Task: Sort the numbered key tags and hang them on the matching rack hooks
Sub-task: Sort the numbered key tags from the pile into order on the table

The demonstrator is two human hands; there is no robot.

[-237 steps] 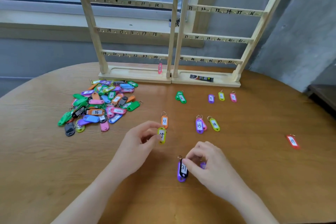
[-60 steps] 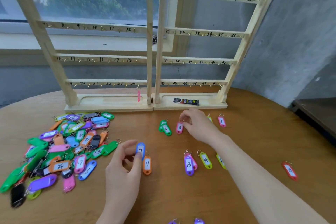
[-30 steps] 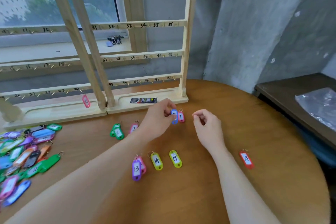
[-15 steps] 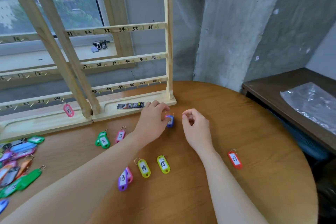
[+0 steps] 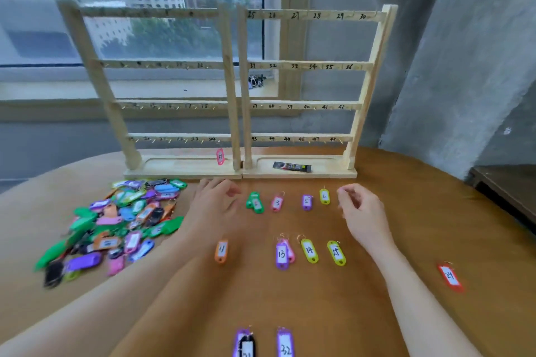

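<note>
Two wooden racks (image 5: pixel 301 16) with numbered hooks stand side by side at the table's far edge. One pink tag (image 5: pixel 220 156) hangs near hook 24. Sorted tags lie in rows: green 2 (image 5: pixel 255 202), pink 3 (image 5: pixel 277 203), purple 5 (image 5: pixel 307 201), yellow 6 (image 5: pixel 324 196); then orange 11 (image 5: pixel 221 251), purple 13 (image 5: pixel 282 255), yellow 14 (image 5: pixel 309 251) and 15 (image 5: pixel 336 252). A pile of mixed tags (image 5: pixel 116 226) lies on the left. My left hand (image 5: pixel 214 203) hovers blurred, fingers spread, left of tag 2. My right hand (image 5: pixel 359 211) sits right of tag 6, fingers loosely curled, nothing visible in them.
A red tag 29 (image 5: pixel 449 277) lies alone at the right. Purple tags 31 (image 5: pixel 246 345) and 32 (image 5: pixel 285 345) lie at the near edge. A black sachet (image 5: pixel 291 166) rests in the right rack's base. A dark side table (image 5: pixel 507 188) stands beyond the table's right rim.
My left hand has let go of the blue tag beside my right hand and swung left, past tag 2, toward the pile. My right hand has stayed near tag 6.
</note>
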